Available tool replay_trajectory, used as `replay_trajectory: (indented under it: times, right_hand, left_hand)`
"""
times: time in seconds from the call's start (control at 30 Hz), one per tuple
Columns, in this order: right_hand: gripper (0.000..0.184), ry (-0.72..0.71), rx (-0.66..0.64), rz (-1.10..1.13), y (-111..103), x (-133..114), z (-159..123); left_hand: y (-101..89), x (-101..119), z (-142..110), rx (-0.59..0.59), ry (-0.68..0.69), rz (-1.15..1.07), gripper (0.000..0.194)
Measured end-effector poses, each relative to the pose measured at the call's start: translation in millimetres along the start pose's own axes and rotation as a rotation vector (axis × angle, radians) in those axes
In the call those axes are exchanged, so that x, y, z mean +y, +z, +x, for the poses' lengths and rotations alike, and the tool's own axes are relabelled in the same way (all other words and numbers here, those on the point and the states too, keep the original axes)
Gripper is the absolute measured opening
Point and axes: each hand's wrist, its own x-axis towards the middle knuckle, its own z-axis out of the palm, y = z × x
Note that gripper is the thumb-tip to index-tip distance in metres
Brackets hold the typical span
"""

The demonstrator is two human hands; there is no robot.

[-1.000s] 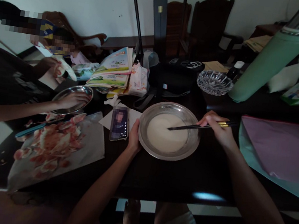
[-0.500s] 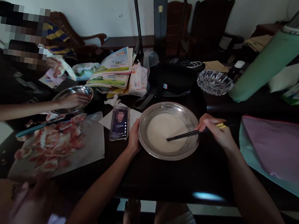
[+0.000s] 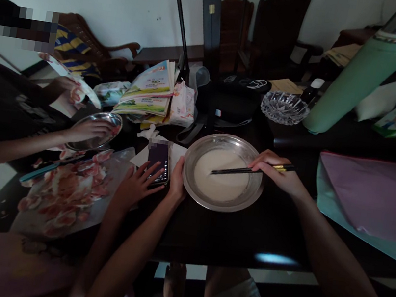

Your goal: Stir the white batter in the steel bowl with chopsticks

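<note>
A round metal bowl (image 3: 253, 152) of pale white batter sits on the dark table in front of me. My left hand (image 3: 177, 181) grips the bowl's left rim. My right hand (image 3: 276, 174) is closed on a pair of dark chopsticks (image 3: 243, 170) with gold ends, their tips dipped in the batter. Just left of my left hand lies a phone (image 3: 159, 161); another person's hand (image 3: 135, 186) reaches up from below and touches its screen.
A third person at the left holds a smaller metal dish (image 3: 98, 129). Pink peelings lie on a plastic sheet (image 3: 69, 189). Books (image 3: 149, 92), a black bag (image 3: 226, 105), a glass ashtray (image 3: 284, 108), a green flask (image 3: 357, 78) and a pink sheet (image 3: 377, 195) crowd the table.
The chopsticks have swept round through the batter, tips now further left. Another person's hand came up from the lower left and landed on the phone.
</note>
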Motion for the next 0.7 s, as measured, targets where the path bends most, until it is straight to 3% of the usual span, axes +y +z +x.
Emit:
replay_trajectory:
  times: [0.07, 0.13, 0.33, 0.53, 0.7]
  right_hand:
    - [0.040, 0.007, 0.083, 0.004, -1, 2, 0]
    - [0.046, 0.027, 0.140, 0.045, -4, 3, -1]
    - [0.039, 0.030, -0.041, 0.017, 0, 1, -1]
    - [0.044, 0.029, 0.162, 0.062, -4, 4, -1]
    - [0.041, 0.039, -0.005, 0.032, -2, 3, -2]
  left_hand:
    - [-36.4, 5, 4, -0.175, 0.358, 0.874, 0.036]
    - [-57.3, 3, 10, -0.275, 0.618, 1.463, 0.051]
    - [-63.1, -8, 22, -0.268, 0.745, 1.748, 0.059]
    - [-63.8, -12, 24, -0.265, 0.783, 1.805, 0.057]
    - [-59.4, -12, 18, -0.278, 0.780, 1.791, 0.054]
